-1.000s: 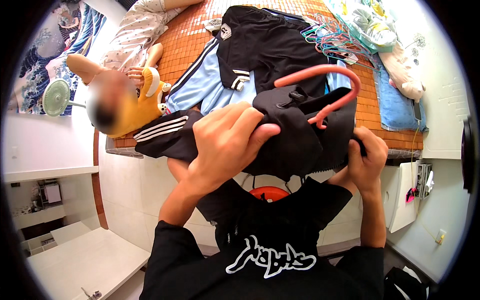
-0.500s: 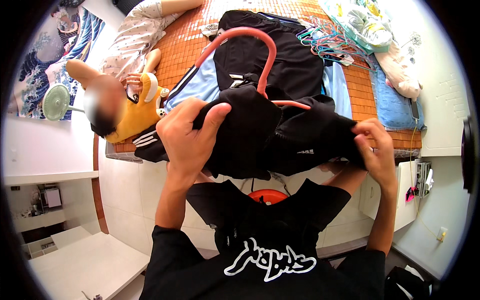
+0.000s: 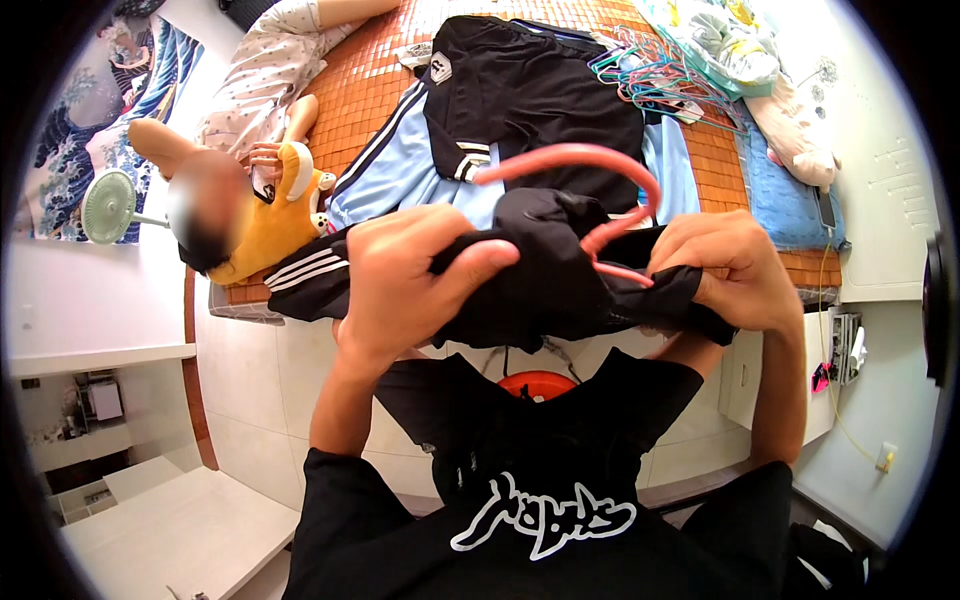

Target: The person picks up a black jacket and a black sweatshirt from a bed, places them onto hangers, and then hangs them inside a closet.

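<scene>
A black garment (image 3: 545, 255) with white stripes down one sleeve is held up in front of me, above my lap. From its opening rises the large curved hook of a pink clothes hanger (image 3: 590, 155), and one hanger arm shows beside the cloth; the rest is hidden inside. My left hand (image 3: 405, 275) is closed on the bunched cloth, thumb on top. With fingers pinched, my right hand (image 3: 738, 262) grips the garment's edge close to the end of the visible hanger arm. The striped sleeve (image 3: 305, 275) lies toward the left on the bed's edge.
Black trousers (image 3: 545, 95) and a light blue garment (image 3: 385, 165) lie on the brown bed mat (image 3: 365, 95). Several coloured hangers (image 3: 665, 80) are heaped at right, near a phone (image 3: 827, 212). Another person (image 3: 265, 130) lies at left. A red stool (image 3: 540, 385) is below.
The hanger hook has swung right and nearer. My right hand has moved left and taken a fuller grip on the cloth by the hanger arm. My left hand has shifted slightly right.
</scene>
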The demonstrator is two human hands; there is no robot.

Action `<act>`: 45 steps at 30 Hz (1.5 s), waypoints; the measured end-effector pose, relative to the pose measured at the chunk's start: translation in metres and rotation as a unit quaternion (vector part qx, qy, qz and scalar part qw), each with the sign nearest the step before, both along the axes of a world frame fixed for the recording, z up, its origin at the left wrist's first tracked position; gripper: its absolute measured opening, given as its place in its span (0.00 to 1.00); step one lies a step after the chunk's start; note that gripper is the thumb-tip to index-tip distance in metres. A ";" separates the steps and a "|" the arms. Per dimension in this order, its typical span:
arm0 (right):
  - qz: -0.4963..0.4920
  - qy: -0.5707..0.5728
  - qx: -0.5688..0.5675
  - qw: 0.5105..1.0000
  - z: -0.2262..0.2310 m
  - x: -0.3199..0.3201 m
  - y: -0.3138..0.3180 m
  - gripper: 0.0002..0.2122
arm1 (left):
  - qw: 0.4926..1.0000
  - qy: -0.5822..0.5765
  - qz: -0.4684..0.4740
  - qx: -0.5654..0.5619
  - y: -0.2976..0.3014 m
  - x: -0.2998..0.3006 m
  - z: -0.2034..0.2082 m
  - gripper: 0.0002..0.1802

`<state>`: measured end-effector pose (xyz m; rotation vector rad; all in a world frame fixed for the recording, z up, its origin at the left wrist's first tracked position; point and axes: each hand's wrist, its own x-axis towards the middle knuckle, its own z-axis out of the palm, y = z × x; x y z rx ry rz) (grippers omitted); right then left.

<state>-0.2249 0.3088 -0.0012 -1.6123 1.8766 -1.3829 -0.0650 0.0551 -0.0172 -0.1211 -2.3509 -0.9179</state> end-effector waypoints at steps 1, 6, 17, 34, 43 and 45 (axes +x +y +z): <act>0.042 0.043 0.055 0.997 0.013 -0.005 -0.002 0.05 | 0.998 -0.038 -0.031 -0.034 0.000 -0.001 0.004 0.19; 0.116 0.110 0.152 0.975 0.033 -0.018 -0.027 0.12 | 0.984 -0.124 -0.129 0.016 0.014 -0.008 -0.009 0.20; -0.300 0.164 0.103 0.934 -0.039 0.041 0.018 0.08 | 0.981 -0.111 0.099 0.122 0.006 -0.006 -0.013 0.20; -0.393 0.170 -0.081 0.900 -0.028 -0.011 0.092 0.09 | 0.983 -0.180 0.039 -0.006 -0.077 0.037 -0.096 0.14; -0.435 0.160 -0.042 0.885 -0.026 -0.023 0.095 0.09 | 0.934 -0.154 0.213 0.241 -0.142 0.098 -0.078 0.11; -0.422 0.149 -0.048 0.893 -0.028 -0.025 0.092 0.09 | 0.939 -0.260 0.155 0.161 -0.143 0.115 -0.072 0.09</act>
